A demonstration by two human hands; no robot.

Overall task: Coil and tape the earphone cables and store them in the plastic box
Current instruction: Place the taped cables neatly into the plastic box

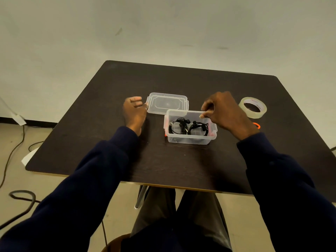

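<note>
Here the left hand (135, 113) reaches open-fingered to the lid (167, 103), while the right hand (225, 111) pinches the plastic box (190, 137) rim.

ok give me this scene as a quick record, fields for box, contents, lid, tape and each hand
box: clear plastic box, open, on the dark table
contents: two coiled black earphone cables side by side inside the box
lid: clear lid flat on the table just behind the box, off it
tape: clear tape roll lying flat, right of the box
left hand: left hand open, fingertips at the lid's left edge
right hand: right hand over the box's far right rim, fingers curled; whether it grips anything is unclear
</note>
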